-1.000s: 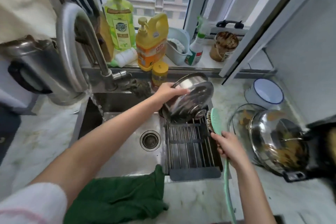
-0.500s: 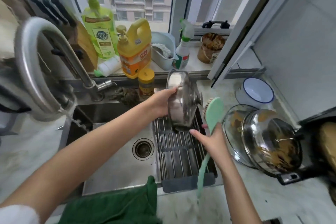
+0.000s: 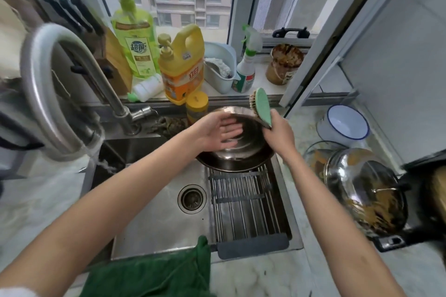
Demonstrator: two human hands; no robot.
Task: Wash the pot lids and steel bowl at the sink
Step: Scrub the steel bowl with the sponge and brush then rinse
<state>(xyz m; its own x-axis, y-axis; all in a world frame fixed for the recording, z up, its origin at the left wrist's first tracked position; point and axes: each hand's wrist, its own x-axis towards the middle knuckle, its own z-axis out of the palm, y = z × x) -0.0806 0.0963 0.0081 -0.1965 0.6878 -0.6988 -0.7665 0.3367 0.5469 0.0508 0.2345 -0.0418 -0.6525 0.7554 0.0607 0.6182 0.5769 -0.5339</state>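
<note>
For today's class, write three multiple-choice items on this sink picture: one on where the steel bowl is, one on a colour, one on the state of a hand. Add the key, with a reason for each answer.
1. Where does the steel bowl sit?
A. Hung on a wall hook
B. On the far end of the drain rack across the sink
C. On the floor

2. What colour is the back of the dish brush?
A. Yellow
B. Black
C. Green

3. How is the left hand?
A. Open, fingers flat inside the bowl
B. Curled into an empty fist
C. Pinching the bowl's rim

Key:
1 B, the bowl's lower rim meets the rack's far bars.
2 C, the brush head above the right hand that grips it shows green.
3 A, its straight fingers lie against the bowl's inner wall.
</note>
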